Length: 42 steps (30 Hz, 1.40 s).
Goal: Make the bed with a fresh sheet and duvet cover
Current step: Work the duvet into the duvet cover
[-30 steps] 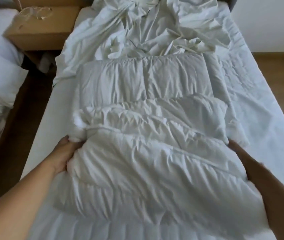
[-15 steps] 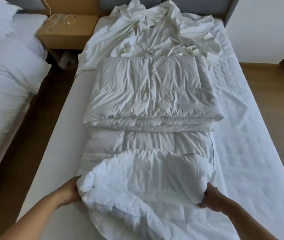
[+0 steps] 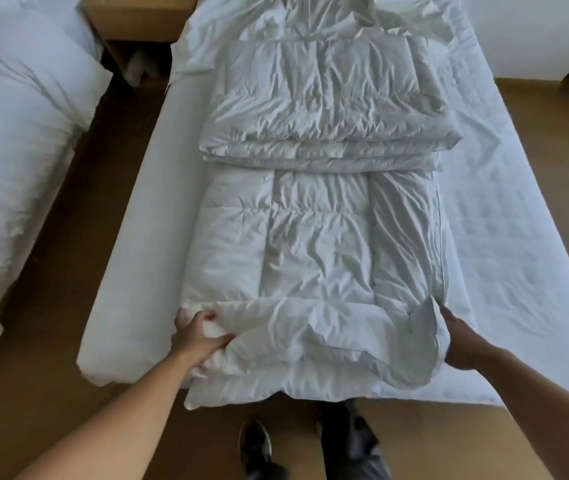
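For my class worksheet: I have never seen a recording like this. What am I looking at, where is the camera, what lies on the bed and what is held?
No machine: the grip here is a person's bare hands. The camera sits on the person's head, looking forward and down. A white quilted duvet lies partly folded on the bed, with crumpled linen beyond it. The left hand grips the duvet's near left corner. The right hand lies against its near right edge; whether it grips is unclear. A second bed stands left.
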Tool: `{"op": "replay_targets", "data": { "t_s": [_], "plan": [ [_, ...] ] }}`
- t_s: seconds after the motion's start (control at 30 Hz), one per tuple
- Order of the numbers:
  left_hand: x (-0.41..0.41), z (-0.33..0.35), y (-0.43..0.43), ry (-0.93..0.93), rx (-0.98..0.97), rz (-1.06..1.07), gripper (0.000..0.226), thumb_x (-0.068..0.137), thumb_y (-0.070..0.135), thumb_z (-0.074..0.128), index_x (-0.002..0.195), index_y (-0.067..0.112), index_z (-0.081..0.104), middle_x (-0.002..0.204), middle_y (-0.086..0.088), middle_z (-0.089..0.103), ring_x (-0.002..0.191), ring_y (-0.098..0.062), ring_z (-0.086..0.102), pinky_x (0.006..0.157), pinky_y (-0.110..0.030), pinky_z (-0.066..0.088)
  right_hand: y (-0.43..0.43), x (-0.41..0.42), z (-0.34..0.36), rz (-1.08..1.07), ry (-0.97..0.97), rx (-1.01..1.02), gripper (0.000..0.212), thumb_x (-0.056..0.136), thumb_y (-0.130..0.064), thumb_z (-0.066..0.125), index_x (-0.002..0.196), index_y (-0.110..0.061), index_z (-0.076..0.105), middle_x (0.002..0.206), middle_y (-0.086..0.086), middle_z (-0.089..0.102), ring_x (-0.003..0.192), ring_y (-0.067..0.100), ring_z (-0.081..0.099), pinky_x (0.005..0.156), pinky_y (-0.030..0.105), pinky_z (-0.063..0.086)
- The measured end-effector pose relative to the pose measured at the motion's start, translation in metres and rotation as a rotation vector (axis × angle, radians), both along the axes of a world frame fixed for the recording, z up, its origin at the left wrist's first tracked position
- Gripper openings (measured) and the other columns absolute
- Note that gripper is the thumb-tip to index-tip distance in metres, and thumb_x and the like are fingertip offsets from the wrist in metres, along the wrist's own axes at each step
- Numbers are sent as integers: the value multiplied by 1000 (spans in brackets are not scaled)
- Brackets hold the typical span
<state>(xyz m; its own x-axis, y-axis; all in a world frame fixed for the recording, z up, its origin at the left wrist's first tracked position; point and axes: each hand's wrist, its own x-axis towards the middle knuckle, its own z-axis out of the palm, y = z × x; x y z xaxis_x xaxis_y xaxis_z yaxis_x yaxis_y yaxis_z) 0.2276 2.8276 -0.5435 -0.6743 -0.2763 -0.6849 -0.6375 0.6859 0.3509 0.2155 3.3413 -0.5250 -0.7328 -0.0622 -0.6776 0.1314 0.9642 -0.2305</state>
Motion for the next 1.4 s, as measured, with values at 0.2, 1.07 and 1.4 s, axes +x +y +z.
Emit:
{"op": "replay_targets", "data": {
  "t_s": [0.2,1.07,1.4],
  "plan": [
    [36,-15,-11,-75,-30,-58,111,70,49,87,156,44,16,144,-16,25,120,-39,52,87,-36,53,-17,19,10,283,-54,219,65,101,-15,43,159,-32,19,165,-19,16,156,24,-5,113,29,36],
    [-290,12,93,162,789,838,61,79,58,71,120,13,62,122,-3,67,116,-27,62,101,-52,52,-79,-352,-29,-1497,-252,-1465,77,81,-67,67,140,-22,44,138,10,53,129,33,54,109,53,43],
    [-557,66,118,359,1135,782,52,94,49,55,135,17,61,132,-19,64,121,-39,60,101,-67,44,-109,-568,55,-1479,-18,-1564,29,98,-32,52,116,-12,61,83,6,77,85,27,70,70,41,61]
  ]
}}
